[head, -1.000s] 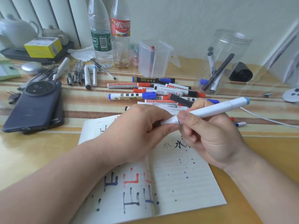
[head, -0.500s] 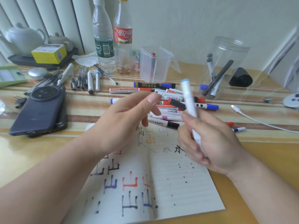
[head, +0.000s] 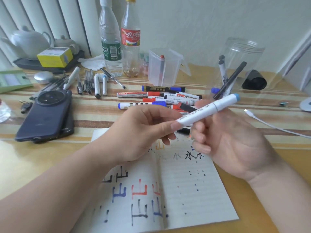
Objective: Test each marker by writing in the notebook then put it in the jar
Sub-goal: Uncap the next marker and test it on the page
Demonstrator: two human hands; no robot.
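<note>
the step in hand looks like getting the marker ready to test: it is held in the air above the top of the open notebook, tilted, blue end up toward the right, near end low toward the left. the right hand is raised, fingers curled round the barrel from below; its thumb is blurred. the left hand comes in from the left and pinches the near end between thumb and forefinger, its other fingers loosely bent underneath. i'd judge that end is a cap and not yet off, though no tip shows. next calls for a straight pull apart, then turning the tip down to a bare line of paper. the jar stands at the back right, well apart, with a few markers inside.
</note>
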